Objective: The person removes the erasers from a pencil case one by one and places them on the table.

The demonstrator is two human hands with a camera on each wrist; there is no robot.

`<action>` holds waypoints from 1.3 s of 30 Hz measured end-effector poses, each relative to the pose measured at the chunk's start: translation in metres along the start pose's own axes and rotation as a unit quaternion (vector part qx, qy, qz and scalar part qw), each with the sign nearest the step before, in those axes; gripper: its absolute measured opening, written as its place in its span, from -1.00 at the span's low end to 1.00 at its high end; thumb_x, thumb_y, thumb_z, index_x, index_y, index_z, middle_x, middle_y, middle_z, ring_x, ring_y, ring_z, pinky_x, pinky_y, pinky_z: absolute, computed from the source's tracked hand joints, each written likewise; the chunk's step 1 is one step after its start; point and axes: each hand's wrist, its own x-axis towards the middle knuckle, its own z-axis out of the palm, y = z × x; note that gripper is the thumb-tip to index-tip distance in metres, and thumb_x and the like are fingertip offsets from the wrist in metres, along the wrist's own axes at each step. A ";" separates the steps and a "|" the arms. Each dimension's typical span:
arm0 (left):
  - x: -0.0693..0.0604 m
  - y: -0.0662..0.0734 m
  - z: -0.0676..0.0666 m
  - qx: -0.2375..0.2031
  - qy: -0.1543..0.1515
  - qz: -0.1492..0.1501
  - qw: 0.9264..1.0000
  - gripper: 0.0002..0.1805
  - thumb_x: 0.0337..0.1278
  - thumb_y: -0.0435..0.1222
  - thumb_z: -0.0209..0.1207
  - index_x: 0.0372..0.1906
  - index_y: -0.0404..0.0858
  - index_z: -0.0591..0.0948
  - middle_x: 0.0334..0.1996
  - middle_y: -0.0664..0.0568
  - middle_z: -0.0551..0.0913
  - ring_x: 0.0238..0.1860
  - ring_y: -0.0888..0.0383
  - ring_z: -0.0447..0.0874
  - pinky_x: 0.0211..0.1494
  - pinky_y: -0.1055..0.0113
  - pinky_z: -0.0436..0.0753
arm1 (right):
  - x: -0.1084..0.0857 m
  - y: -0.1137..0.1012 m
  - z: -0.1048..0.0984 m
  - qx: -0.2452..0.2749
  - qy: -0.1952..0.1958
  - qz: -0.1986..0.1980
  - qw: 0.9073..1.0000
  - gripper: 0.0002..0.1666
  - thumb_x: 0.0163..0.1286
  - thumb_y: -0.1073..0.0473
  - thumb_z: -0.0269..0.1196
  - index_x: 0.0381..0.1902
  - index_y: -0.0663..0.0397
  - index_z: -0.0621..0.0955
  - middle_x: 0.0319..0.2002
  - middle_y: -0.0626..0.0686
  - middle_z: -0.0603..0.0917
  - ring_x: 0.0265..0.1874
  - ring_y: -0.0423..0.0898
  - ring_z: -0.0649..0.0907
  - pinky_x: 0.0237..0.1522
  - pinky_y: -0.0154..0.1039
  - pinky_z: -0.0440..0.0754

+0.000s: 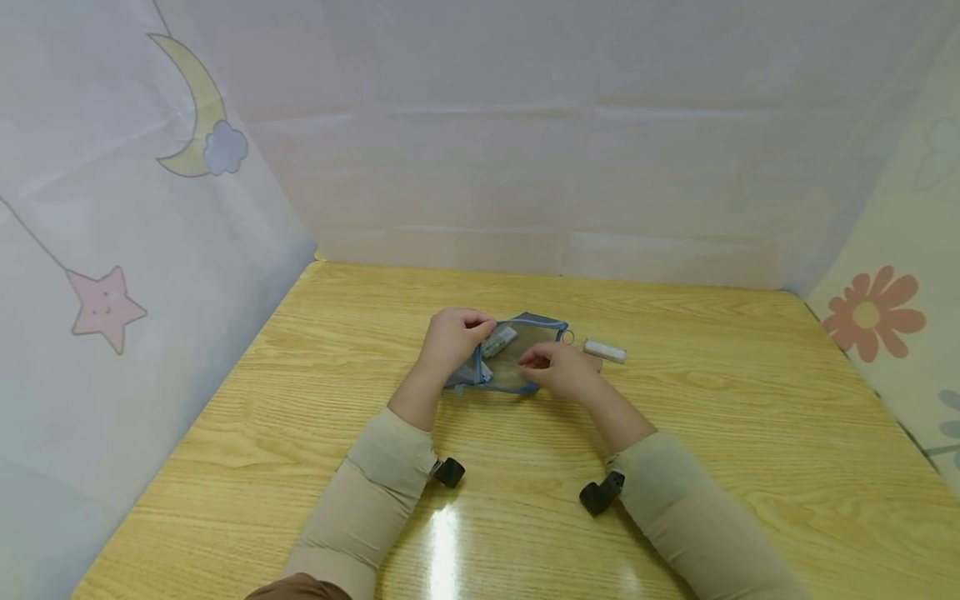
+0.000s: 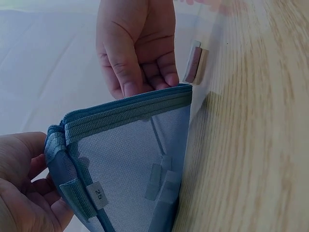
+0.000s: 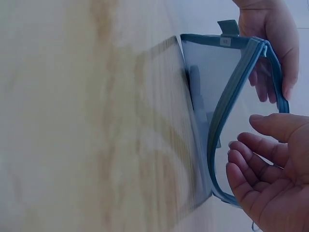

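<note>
Left hand (image 1: 452,342): we pinch the pouch (image 2: 128,154), ten o'clock
Right hand (image 1: 564,371): our fingers curl loosely, thumb apart, four o'clock
White block (image 1: 604,351): three o'clock

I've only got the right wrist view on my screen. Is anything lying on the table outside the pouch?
Observer: Yes. In the head view a small white piece lies on the table, to the right of the pouch.
Operator: Is it the only loose thing out there?
Observer: No, a reddish-brown piece shows in the left wrist view; in the head view it is mostly hidden behind the right hand.
Operator: And the person's sleeves, are they clear of the pouch?
Observer: Yes, in the head view both beige sleeves end short of it, with bare wrists beyond the cuffs.
</note>
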 end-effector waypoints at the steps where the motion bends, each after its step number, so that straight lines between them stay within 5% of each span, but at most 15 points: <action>1: 0.000 0.000 0.000 -0.001 0.000 0.000 1.000 -0.78 0.12 -0.16 0.20 -0.26 -0.20 0.73 -0.28 0.13 0.69 -0.22 0.19 0.58 -0.17 0.27 0.55 | 0.000 -0.001 0.001 0.002 -0.001 -0.002 1.000 -0.77 0.26 0.14 0.23 -0.17 0.13 0.63 -0.30 0.00 0.62 -0.29 -0.11 0.58 -0.25 -0.22 0.54; 39: -0.002 -0.003 0.005 -0.002 -0.009 0.010 1.000 -0.82 0.13 -0.15 0.19 -0.30 -0.11 0.74 -0.32 0.16 0.68 -0.37 0.21 0.51 -0.36 0.37 0.48 | 0.006 -0.007 0.026 0.014 -0.030 -0.021 0.999 -0.79 0.24 0.16 0.24 -0.19 0.12 0.63 -0.34 -0.03 0.63 -0.37 -0.16 0.58 -0.40 -0.28 0.55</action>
